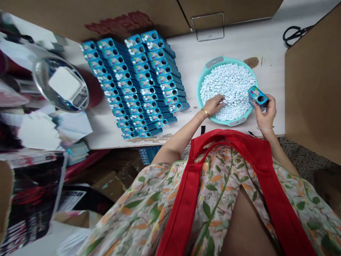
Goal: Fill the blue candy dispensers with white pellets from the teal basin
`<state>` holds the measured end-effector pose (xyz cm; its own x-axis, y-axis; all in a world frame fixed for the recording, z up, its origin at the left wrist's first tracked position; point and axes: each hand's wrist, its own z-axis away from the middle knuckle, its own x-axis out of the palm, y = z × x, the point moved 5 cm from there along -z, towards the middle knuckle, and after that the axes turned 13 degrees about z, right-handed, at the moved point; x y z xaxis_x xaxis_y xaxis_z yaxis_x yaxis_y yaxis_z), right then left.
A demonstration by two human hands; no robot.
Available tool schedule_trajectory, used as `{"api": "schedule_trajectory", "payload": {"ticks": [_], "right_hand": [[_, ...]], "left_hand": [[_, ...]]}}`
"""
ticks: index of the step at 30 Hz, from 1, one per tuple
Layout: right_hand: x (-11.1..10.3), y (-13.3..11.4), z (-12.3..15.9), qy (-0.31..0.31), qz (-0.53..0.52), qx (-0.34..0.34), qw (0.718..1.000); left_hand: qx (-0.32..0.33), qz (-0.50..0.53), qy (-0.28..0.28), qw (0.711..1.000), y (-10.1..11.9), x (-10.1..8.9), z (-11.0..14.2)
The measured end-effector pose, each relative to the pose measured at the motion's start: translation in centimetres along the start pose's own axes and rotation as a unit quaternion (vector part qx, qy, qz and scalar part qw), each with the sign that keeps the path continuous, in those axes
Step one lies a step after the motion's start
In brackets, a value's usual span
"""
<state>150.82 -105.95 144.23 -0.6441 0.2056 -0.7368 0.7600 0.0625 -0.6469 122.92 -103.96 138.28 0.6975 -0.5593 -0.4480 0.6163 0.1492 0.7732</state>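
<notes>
A turquoise plastic basin [199,89] full of small white pellets [226,80] sits on the table in front of me. My left hand [214,105] reaches into the pellets near the basin's front left, fingers curled and thumb drawn in, with some white showing between them. At the basin's right rim, my right hand [268,112] grips a small blue box [257,95] between thumb and fingers. The box has a printed label and a round dark hole in its top face, which is tilted toward me. How full it is inside cannot be seen.
Left of the basin stand several rows of similar blue boxes [144,76], some with white pellets at their tops. A digital scale [69,87] rests on a round metal lid farther left. Cardboard boxes [314,85] border the right and back. Black scissors [294,35] lie back right.
</notes>
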Motion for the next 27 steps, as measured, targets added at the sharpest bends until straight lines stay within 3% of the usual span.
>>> {"api": "schedule_trajectory", "payload": {"ticks": [4, 7, 11, 15, 23, 25, 27], "right_hand": [[0.2, -0.5, 0.0, -0.019, 0.015, -0.022, 0.999], [1.1, -1.5, 0.0, -0.055, 0.026, -0.054, 0.997], [3.1, -3.1, 0.2, -0.089, 0.023, -0.102, 0.991], [4.7, -3.9, 0.4, -0.096, 0.011, -0.132, 0.987], [5.1, -3.9, 0.8, -0.102, 0.014, -0.117, 0.988], [4.9, -3.8, 0.8, -0.101, 0.017, -0.114, 0.988], [4.4, -3.6, 0.8, -0.097, 0.018, -0.106, 0.989]], "left_hand": [[0.073, -0.001, -0.001, 0.997, 1.7, -4.1, 3.2], [0.120, -0.030, -0.007, 0.992, 4.7, -6.9, 5.0], [0.126, -0.099, -0.032, 0.987, 9.1, -9.2, 5.9], [0.096, -0.157, -0.037, 0.982, 11.6, -9.7, 5.6], [0.091, -0.165, 0.043, 0.981, 14.1, -7.7, 6.2], [0.085, -0.173, 0.055, 0.980, 13.6, -8.3, 6.7], [0.064, -0.189, 0.067, 0.978, 11.5, -9.3, 6.9]]}}
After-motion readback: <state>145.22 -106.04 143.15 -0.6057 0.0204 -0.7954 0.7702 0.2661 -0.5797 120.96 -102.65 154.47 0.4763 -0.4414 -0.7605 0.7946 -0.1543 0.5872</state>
